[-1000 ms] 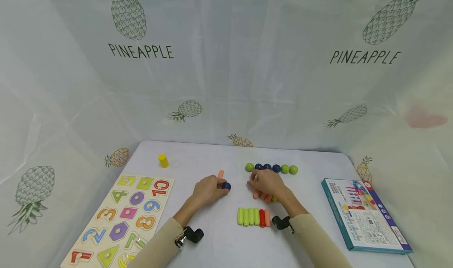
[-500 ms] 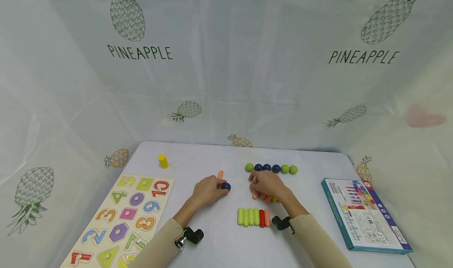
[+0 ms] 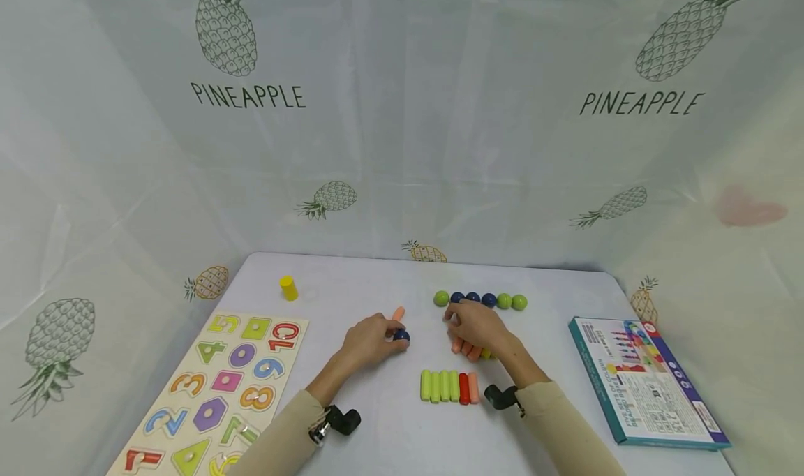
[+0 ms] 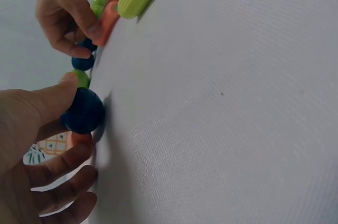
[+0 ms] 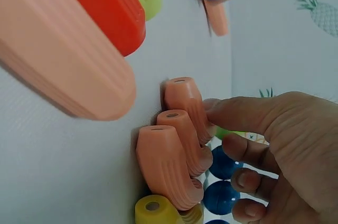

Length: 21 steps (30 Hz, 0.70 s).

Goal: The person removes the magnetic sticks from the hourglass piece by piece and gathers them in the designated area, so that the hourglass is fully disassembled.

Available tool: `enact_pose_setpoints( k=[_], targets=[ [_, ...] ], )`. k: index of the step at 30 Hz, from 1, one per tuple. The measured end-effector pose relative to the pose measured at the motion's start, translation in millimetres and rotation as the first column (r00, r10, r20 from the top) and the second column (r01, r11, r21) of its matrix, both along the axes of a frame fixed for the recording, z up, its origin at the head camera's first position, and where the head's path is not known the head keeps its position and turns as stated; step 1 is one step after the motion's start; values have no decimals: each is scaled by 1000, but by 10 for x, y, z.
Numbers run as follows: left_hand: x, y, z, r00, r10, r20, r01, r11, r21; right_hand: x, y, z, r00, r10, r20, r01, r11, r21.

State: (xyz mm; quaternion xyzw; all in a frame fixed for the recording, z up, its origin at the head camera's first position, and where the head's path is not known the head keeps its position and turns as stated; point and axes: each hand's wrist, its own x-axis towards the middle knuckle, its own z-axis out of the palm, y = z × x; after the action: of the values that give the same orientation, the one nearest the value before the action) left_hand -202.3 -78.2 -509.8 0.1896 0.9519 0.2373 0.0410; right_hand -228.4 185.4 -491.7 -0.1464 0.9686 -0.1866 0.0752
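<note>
My left hand (image 3: 370, 340) pinches a dark blue ball (image 4: 83, 111) between thumb and fingers, low over the white table. Just beyond that ball lies an orange rod (image 3: 398, 313). My right hand (image 3: 479, 324) has its thumb against the end one of several curved orange rods (image 5: 184, 100), its index finger curled by the far end. Metal dots show in the ends of these rods, which lie side by side with a curved yellow rod (image 5: 157, 211). Behind the right hand runs a row of green balls (image 3: 504, 301) and blue balls (image 3: 488, 299), partly hidden by its fingers.
Nearer me is a row of straight rods: light green rods (image 3: 436, 386), a red rod (image 3: 464, 388) and an orange rod (image 3: 474, 387). A number-and-shape puzzle board (image 3: 210, 392) lies left, a yellow cylinder (image 3: 288, 287) far left, a flat box (image 3: 647, 382) right.
The left fingers have shifted a little over the blue ball, and the orange rod beyond it has swung slightly to the right. My right hand stays nearly still at the curved rods.
</note>
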Motion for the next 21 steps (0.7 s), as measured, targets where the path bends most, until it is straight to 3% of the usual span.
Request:
enact_pose_setpoints(
  k=[12,21],
  targets=[
    [7,9,18,988,-151,-19,151,988,6,50,-198,-36,987,116,-115,-120,992,-26],
    [-12,28,3,967,-249,-53,252,966,53,106,-383,-114,954,229,-192,-230,973,18]
  ],
)
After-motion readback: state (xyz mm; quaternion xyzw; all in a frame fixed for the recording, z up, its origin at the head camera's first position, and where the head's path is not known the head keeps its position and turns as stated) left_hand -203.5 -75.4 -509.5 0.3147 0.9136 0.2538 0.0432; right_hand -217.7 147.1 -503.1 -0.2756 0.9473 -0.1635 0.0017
